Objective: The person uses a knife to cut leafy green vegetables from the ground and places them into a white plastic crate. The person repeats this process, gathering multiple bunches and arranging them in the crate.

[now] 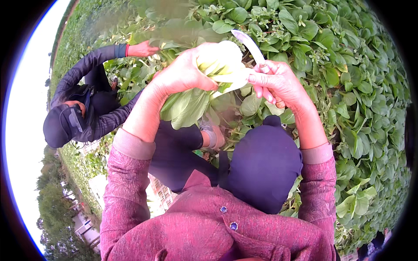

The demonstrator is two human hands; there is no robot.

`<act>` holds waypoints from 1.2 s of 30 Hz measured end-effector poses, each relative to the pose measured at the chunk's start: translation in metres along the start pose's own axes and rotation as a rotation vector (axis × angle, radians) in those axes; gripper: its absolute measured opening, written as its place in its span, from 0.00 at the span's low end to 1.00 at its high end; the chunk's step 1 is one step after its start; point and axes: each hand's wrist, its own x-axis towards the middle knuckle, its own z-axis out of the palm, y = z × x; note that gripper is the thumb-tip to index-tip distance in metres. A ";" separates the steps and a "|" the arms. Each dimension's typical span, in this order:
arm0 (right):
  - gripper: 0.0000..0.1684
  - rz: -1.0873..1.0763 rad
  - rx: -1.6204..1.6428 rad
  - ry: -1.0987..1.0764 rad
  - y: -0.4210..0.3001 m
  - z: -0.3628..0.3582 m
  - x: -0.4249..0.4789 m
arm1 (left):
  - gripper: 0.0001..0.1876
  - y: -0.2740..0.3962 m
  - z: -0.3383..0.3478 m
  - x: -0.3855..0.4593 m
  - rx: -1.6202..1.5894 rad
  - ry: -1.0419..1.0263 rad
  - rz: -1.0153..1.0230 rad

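Observation:
My left hand (183, 70) grips a head of bok choy (220, 60), its pale base pointing up and to the right and its green leaves hanging below. In my right hand (277, 80) is a curved knife (249, 44), its blade pointing up and to the left, away from my palm; part of its wooden handle shows under my fingers. The thumb and fingers of that hand also pinch the end of a pale outer stalk of the bok choy. The blade stands beside the head, with a small gap between them.
Leafy green plants (365, 98) grow densely at the right and top. A co-worker (94, 94) in dark clothing crouches at the left, one arm reaching into the plants. A light plastic crate (160, 192) stands at lower left, partly behind my sleeve. My bent knees are below my hands.

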 end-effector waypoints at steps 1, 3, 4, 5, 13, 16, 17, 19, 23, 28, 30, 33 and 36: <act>0.20 -0.010 -0.093 -0.041 -0.019 0.015 -0.001 | 0.40 0.009 -0.011 -0.018 -0.017 0.016 0.003; 0.19 -0.024 -0.257 -0.121 -0.054 0.046 -0.006 | 0.38 0.024 -0.031 -0.060 -0.086 -0.008 0.054; 0.17 -0.061 -0.257 -0.199 -0.068 0.064 -0.007 | 0.38 0.028 -0.037 -0.081 -0.104 0.026 0.026; 0.16 -0.081 -0.302 -0.241 -0.080 0.082 -0.009 | 0.38 0.032 -0.045 -0.101 -0.135 0.043 0.047; 0.10 -0.262 -0.349 -0.293 -0.117 0.196 -0.019 | 0.36 -0.003 -0.082 -0.286 -0.598 0.316 0.345; 0.09 -0.255 -0.275 -0.345 -0.110 0.228 -0.024 | 0.38 -0.034 -0.084 -0.380 -0.742 0.498 0.488; 0.10 -0.247 -0.207 -0.420 -0.104 0.240 -0.022 | 0.37 -0.043 -0.087 -0.411 -0.766 0.621 0.505; 0.10 -0.197 -0.123 -0.558 -0.091 0.262 -0.021 | 0.36 -0.065 -0.079 -0.479 -0.802 0.889 0.518; 0.12 -0.077 -0.073 -0.663 -0.050 0.317 -0.011 | 0.33 -0.113 -0.045 -0.598 -0.840 1.370 0.492; 0.12 0.134 -0.101 -0.634 0.019 0.384 -0.004 | 0.29 -0.168 0.016 -0.694 -0.777 1.878 0.237; 0.12 0.233 -0.087 -0.603 0.043 0.402 -0.002 | 0.28 -0.175 0.041 -0.708 -0.698 1.989 0.074; 0.13 0.268 -0.085 -0.639 0.073 0.424 -0.001 | 0.27 -0.169 0.072 -0.707 -0.301 2.033 -0.340; 0.14 0.271 -0.156 -0.607 0.096 0.438 0.001 | 0.30 -0.161 0.088 -0.692 -0.160 1.760 -0.459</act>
